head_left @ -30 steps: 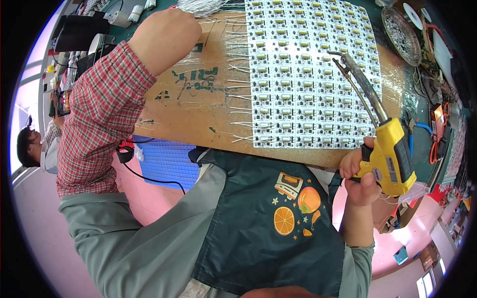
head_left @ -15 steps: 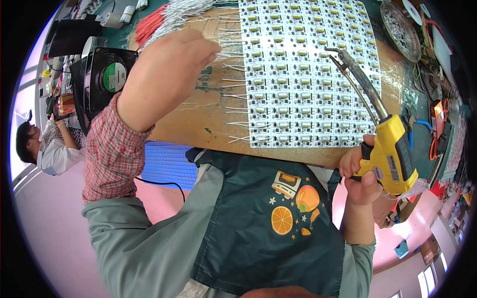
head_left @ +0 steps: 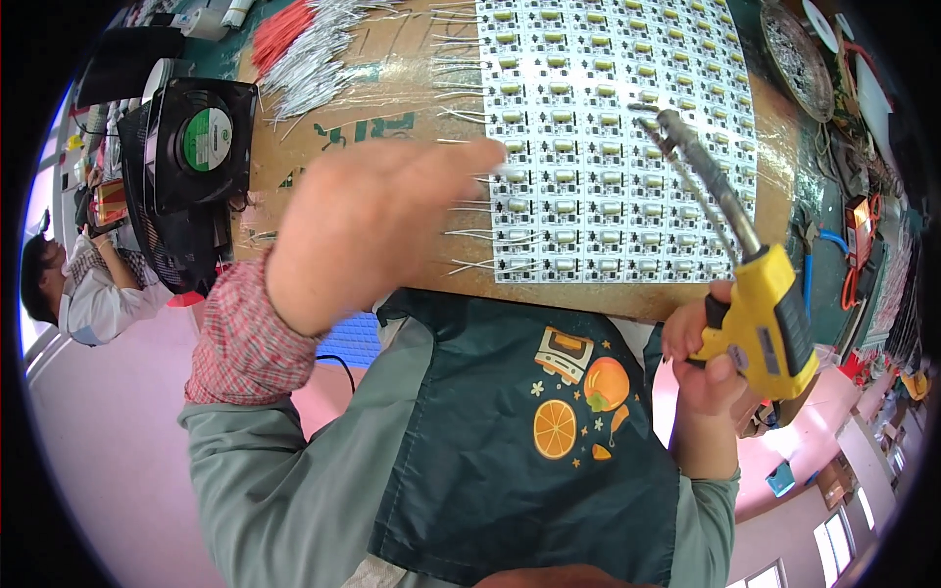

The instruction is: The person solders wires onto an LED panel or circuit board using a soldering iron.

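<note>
My right hand (head_left: 701,358) grips a yellow and black soldering gun (head_left: 765,323) by its handle. The gun's long metal barrel and thin side tube reach over a large white sheet of circuit boards (head_left: 608,186), and the tip appears above the sheet's middle. My left hand (head_left: 377,225), blurred by motion, is at the sheet's left edge with its fingers drawn together. One fingertip overlaps the edge; anything pinched beneath it is hidden. Thin white wires (head_left: 461,233) stick out leftward from several rows along that edge.
A bundle of red and white cut wires (head_left: 304,69) lies at the far left of the wooden board (head_left: 392,64). Left of it stands a black fan (head_left: 201,147). At right are a round metal dish (head_left: 796,59) and blue-handled pliers (head_left: 810,255). Another person (head_left: 93,284) sits far left.
My left hand has come nearer and to the right, from beside the upper wires to the sheet's lower left edge. The soldering gun has shifted slightly downward, still in my right hand.
</note>
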Action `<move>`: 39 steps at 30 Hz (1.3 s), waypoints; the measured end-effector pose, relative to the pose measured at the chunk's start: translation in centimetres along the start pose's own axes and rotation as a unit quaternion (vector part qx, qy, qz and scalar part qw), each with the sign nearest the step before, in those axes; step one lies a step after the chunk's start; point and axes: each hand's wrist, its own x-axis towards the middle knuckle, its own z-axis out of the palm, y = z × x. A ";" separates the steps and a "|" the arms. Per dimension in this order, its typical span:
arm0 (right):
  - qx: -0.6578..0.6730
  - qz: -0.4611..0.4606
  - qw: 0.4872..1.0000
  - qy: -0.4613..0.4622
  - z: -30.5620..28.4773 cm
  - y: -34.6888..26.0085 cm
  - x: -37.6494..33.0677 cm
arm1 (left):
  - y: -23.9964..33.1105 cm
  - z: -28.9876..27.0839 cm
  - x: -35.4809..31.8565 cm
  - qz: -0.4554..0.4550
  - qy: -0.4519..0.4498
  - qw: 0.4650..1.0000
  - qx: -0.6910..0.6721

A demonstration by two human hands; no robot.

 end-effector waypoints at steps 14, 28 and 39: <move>-0.205 0.048 0.968 -0.139 -0.8 -0.2 -4.3 | 1.7 4.1 -1.1 0.052 0.033 0.996 -0.057; -0.309 0.055 0.937 -0.155 -1.6 0.0 -4.8 | 1.2 3.5 -0.4 0.103 -0.005 0.993 -0.065; -0.255 0.030 0.957 -0.132 -0.9 0.5 -4.4 | 0.9 3.4 -0.2 0.121 -0.016 0.991 -0.046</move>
